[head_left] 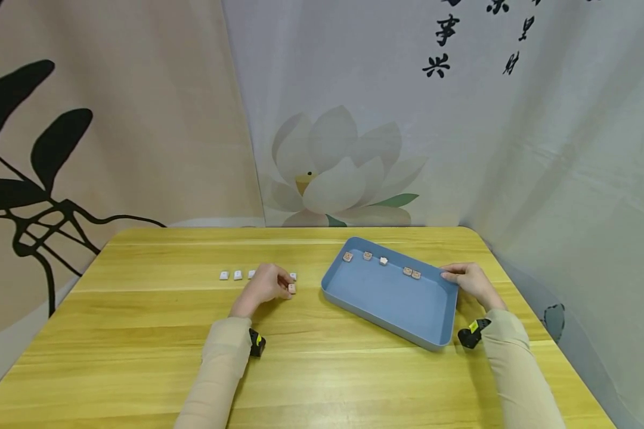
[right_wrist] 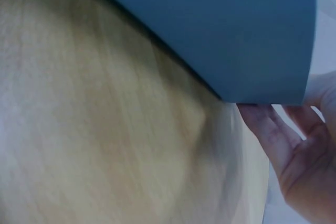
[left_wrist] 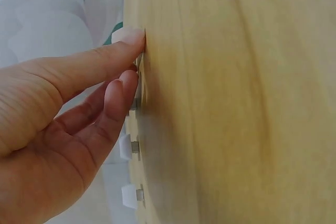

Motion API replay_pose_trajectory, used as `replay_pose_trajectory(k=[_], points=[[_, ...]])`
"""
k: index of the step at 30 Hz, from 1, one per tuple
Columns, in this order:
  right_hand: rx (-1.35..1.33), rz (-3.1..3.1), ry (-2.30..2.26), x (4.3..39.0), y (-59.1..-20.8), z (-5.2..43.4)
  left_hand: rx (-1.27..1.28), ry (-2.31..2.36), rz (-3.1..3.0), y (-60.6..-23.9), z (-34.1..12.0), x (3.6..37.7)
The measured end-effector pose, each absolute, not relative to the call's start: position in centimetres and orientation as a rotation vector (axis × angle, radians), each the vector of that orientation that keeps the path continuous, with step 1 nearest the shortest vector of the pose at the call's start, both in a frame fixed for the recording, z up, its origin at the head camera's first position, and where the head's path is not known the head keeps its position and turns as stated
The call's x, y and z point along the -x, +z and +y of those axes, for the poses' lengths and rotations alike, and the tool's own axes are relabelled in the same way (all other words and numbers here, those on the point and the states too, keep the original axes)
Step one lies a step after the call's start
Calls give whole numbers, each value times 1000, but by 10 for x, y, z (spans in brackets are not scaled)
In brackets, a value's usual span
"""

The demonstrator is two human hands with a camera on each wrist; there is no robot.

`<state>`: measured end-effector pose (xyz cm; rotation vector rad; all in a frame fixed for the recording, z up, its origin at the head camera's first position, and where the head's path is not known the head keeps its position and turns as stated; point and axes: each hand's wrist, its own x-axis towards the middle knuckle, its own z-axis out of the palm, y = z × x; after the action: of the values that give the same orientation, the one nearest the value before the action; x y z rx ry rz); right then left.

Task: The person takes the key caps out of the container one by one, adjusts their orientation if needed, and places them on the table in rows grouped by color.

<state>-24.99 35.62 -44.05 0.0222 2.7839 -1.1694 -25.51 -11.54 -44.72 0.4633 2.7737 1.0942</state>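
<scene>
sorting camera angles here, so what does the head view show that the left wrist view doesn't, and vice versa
Only the head view: the right hand gripping the tray, and blocks inside it. Only the left wrist view: the left palm, and grey bits beneath two white blocks. Both: the left hand pinching a block, white blocks, the tray and the table.

You seem to be in a curtained-off recording booth: printed drapes (head_left: pixel 322 65) hang beyond your wood-grain table (head_left: pixel 354 381), with a lotus (head_left: pixel 340 170) at twelve o'clock, black leaves (head_left: pixel 60 146) at ten, Chinese characters (head_left: pixel 436 65) at one; you wear a black wrist camera (head_left: pixel 470 337).
</scene>
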Motion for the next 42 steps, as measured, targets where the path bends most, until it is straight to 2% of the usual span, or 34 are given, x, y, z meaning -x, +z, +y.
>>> replay_pose_trajectory(k=[6, 14, 20, 28, 33, 42], points=[[-30, 2784, -1174, 250, -441, 357, -478, 1078, 2757, -446, -116, 258], [-30, 2802, -1163, 250, -441, 357, -533, 1018, 2814, -423, -110, 261], [-24, 2805, -1159, 249, -439, 355, -582, 1129, 2892, -421, -75, 272], [-45, 2792, -1177, 249, -440, 355, -849, 1182, 2904, -432, -16, 288], [-27, 2797, -1182, 249, -441, 355, -921, 923, 2952, -435, 7, 295], [-29, 2796, -1179, 250, -442, 355, -967, 70, 3064, -441, 26, 305]])
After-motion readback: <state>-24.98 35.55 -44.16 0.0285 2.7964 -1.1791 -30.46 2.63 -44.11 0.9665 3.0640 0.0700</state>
